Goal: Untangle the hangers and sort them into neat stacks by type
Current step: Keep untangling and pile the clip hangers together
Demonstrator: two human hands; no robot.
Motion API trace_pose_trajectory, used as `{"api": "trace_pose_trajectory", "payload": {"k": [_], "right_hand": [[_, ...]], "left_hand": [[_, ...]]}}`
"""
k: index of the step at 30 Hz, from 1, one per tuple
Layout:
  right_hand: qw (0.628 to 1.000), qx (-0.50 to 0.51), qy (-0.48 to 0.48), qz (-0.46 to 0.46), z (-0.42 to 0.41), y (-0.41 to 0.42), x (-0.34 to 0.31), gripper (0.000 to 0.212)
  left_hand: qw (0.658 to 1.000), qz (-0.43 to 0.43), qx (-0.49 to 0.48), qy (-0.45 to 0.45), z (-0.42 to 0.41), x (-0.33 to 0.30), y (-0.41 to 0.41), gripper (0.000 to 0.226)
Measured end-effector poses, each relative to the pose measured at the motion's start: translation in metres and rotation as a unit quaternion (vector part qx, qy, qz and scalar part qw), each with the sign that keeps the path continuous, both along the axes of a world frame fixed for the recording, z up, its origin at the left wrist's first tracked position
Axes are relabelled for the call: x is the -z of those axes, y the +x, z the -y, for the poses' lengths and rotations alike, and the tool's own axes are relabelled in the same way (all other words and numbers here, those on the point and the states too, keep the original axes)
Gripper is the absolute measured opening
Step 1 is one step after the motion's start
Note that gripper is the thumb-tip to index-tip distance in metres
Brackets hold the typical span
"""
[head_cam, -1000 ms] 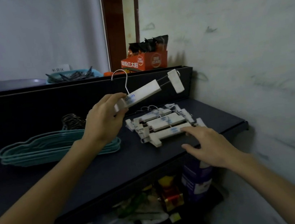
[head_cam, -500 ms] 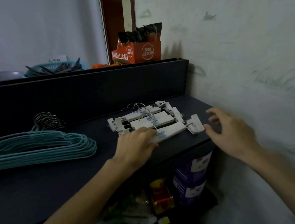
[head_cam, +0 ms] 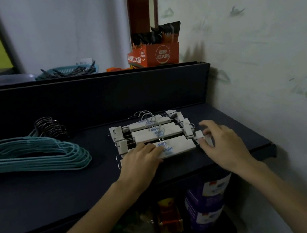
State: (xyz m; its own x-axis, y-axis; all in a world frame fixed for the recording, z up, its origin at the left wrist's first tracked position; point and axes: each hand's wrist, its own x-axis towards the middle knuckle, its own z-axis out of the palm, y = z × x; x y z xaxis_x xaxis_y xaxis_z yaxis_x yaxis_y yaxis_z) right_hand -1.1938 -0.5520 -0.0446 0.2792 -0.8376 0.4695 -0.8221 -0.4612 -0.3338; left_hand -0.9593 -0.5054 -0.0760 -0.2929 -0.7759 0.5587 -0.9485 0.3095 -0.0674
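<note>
Right hand (head_cam: 223, 142) now at clip (head_cam: 204, 138), left hand (head_cam: 142, 160) flat on white hanger (head_cam: 175, 149)

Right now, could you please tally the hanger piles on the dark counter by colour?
Teal hanger piles: 1
White clip-hanger piles: 3, side by side in rows
Total: 4 piles

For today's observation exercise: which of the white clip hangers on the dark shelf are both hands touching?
The frontmost white clip hanger, nearest the shelf edge: left hand rests on its bar, right hand at its right clip. Those behind lie untouched.
</note>
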Motion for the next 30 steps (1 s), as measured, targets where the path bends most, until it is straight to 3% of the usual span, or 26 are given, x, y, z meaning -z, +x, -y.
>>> {"api": "trace_pose_trajectory", "payload": {"k": [10, 17, 23, 30], "right_hand": [[0.997, -0.081, 0.008, 0.007, 0.024, -0.055, 0.007, 0.042], [0.992, -0.124, 0.015, 0.005, 0.022, -0.065, 0.007, 0.040], [0.991, -0.136, -0.005, -0.011, 0.023, -0.060, -0.002, 0.045], [0.975, -0.205, -0.061, -0.058, 0.013, -0.002, -0.024, 0.055]], "left_hand": [[0.990, -0.050, -0.130, -0.021, -0.013, 0.016, -0.034, 0.031], [0.984, -0.050, -0.170, -0.006, -0.032, 0.014, -0.044, 0.038], [0.980, -0.042, -0.195, -0.018, -0.042, 0.015, -0.043, 0.035], [0.965, -0.047, -0.258, -0.014, -0.081, -0.001, -0.011, 0.049]]}}
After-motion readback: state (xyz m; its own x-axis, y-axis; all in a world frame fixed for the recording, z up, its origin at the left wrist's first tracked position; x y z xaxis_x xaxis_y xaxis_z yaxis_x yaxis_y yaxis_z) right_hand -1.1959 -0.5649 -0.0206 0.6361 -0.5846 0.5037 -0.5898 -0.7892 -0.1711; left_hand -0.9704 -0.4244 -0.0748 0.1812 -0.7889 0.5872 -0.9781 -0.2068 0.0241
